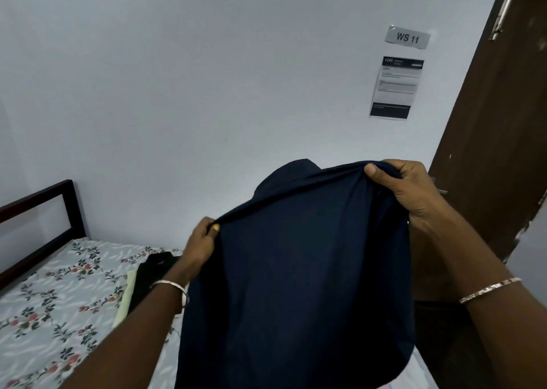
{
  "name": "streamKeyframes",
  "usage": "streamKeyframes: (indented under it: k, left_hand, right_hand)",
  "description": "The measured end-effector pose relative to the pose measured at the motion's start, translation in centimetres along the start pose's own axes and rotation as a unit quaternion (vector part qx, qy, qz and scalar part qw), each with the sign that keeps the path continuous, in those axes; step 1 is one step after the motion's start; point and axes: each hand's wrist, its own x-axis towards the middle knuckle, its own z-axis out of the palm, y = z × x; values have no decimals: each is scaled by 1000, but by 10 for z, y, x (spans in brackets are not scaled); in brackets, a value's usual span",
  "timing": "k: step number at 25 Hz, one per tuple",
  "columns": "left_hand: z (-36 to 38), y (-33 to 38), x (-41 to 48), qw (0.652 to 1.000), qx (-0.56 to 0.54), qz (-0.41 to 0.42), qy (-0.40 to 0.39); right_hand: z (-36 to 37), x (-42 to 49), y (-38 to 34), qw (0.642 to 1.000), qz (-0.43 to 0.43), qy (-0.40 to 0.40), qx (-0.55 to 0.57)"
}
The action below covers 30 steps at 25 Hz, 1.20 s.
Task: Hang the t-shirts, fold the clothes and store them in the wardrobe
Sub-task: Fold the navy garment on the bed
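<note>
The left hand (201, 242) and the right hand (405, 190) each pinch the top edge of a navy t-shirt (296, 285), holding it up over the bed (44, 314). It looks soft, light and limp, best taken at the shoulders. It is plain, dark and hangs in loose folds.

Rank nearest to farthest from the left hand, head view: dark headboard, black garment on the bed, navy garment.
1. navy garment: touching, its upper edge pinched by the left hand.
2. black garment: lying on the bed, just below and left of the hand.
3. headboard: far left, against the wall.
</note>
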Motion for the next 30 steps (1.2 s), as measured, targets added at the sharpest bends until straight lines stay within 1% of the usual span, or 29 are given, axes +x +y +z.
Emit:
streamKeyframes:
  k: [2,4,6,8,11,13,15,18,22,26,28,30]
  left_hand:
    - [-17,23,4,997,57,45,17]
    - [-29,43,5,986,126,107,8]
    - [-29,55,4,975,174,141,9]
    - [-27,60,3,969,189,158,13]
    - [-26,64,1,980,134,146,-12]
    - [-31,69,1,987,82,129,-51]
    - [-35,76,7,987,57,115,-97]
    - [-39,85,26,984,54,109,-127]
    - [-29,71,69,979,80,78,-169]
    - [5,4,132,971,124,17,-205]
    - [29,-43,166,965,155,-12,-210]
    - [53,-88,197,957,198,-30,-212]
  right_hand:
    - [-20,-5,13,1000,14,10,-19]
    - [-35,-9,27,999,27,24,-32]
    - [-48,-12,42,997,46,34,-46]
    - [-58,-17,55,995,62,36,-63]
    - [-72,-28,68,992,93,24,-83]
    - [-79,-34,72,989,110,-13,-96]
    - [-85,-34,79,984,126,-59,-116]
    - [-89,-21,90,977,147,-95,-120]
    - [-89,20,116,971,166,-106,-136]
    - [-75,87,187,950,222,-125,-180]
    - [-62,126,238,931,258,-144,-216]
    - [-46,161,292,907,275,-161,-276]
